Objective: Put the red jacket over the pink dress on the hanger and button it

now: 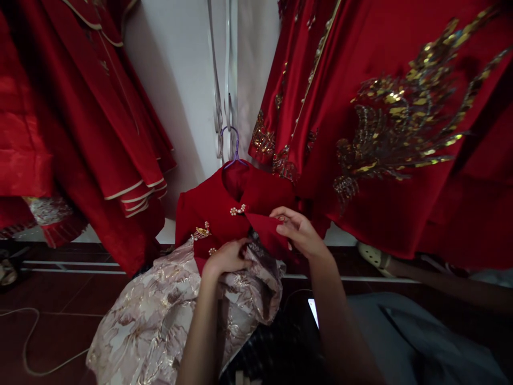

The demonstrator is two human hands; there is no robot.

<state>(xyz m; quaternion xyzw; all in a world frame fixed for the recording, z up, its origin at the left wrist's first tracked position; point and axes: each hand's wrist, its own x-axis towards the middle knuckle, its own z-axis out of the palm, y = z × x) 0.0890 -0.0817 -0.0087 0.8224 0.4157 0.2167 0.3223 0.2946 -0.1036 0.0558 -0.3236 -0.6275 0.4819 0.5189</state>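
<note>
A red top with pearl-trimmed knot buttons (262, 184) hangs from a purple hanger (236, 147). A pale pink brocade skirt (148, 305) with a floral pattern spreads below it, and a gold bird-like ornament (201, 231) shows on the top's left side. My right hand (298, 231) pinches the edge of the top's front flap and holds it away to the right, so that part of the inside shows. My left hand (228, 258) is closed on the garment near the waist, where red cloth meets brocade; some of its fingertips are hidden in the folds.
Red garments (92, 107) hang at the left, and a red gown with a gold sequin bird (396, 112) hangs at the right. White straps (218, 69) run down the wall. A lit phone (313, 312) lies below my right arm. A cable (26, 342) crosses the floor. Another person's leg in a pale clog (372, 254) is at the right.
</note>
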